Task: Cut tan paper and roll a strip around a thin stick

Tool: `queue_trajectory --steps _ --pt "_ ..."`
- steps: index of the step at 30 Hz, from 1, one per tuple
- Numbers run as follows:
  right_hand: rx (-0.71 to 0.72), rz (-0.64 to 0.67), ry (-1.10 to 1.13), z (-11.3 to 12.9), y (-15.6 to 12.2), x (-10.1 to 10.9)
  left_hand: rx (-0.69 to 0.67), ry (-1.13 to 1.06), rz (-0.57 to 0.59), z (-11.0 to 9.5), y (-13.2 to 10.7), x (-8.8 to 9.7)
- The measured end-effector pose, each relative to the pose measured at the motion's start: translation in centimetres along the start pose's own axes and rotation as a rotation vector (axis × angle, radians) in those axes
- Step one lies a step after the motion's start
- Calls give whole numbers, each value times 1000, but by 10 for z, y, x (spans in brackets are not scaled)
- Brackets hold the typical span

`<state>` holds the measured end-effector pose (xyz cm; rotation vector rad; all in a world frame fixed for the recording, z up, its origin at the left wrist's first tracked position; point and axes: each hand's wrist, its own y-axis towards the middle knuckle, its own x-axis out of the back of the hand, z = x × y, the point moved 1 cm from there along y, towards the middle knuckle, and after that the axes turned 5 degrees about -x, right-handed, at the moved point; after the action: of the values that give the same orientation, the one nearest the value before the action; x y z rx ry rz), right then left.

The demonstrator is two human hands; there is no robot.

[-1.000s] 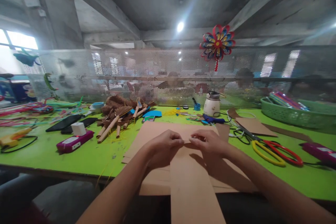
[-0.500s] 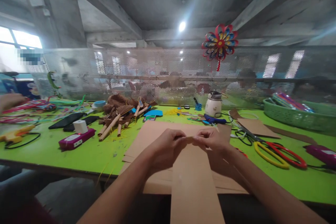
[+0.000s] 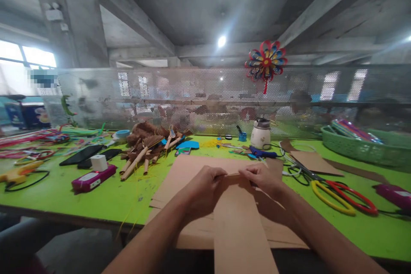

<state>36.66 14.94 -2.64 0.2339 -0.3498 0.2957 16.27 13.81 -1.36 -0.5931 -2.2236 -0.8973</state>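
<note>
A long brown cardboard strip runs from the bottom edge up to my hands over the green table. My left hand is closed, pinching the strip's far end at its left corner. My right hand is closed on the same end at the right corner. The end is lifted slightly off a stack of larger brown cardboard sheets lying flat underneath.
Yellow and red scissors lie right of my hands, with a green basket behind them. A white jar and blue glue gun stand at the back. A pile of brown rolled sticks, a pink box and phones lie left.
Both hands stay pinched on the strip's far end; they have shifted slightly closer and lower in view as the camera tilted. A hand at the far left edge is gone.
</note>
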Motion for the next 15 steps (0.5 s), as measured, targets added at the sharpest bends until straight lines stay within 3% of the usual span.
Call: queue_trajectory --steps 4,8,15 --pt "16 -61 -4 2 1 0 30 -79 -30 -1 -2 -4" --pt "85 -120 -117 8 -7 -6 120 -184 42 -2 -3 -4" --pt "228 -222 -207 12 -26 -12 124 -297 132 -5 -3 0"
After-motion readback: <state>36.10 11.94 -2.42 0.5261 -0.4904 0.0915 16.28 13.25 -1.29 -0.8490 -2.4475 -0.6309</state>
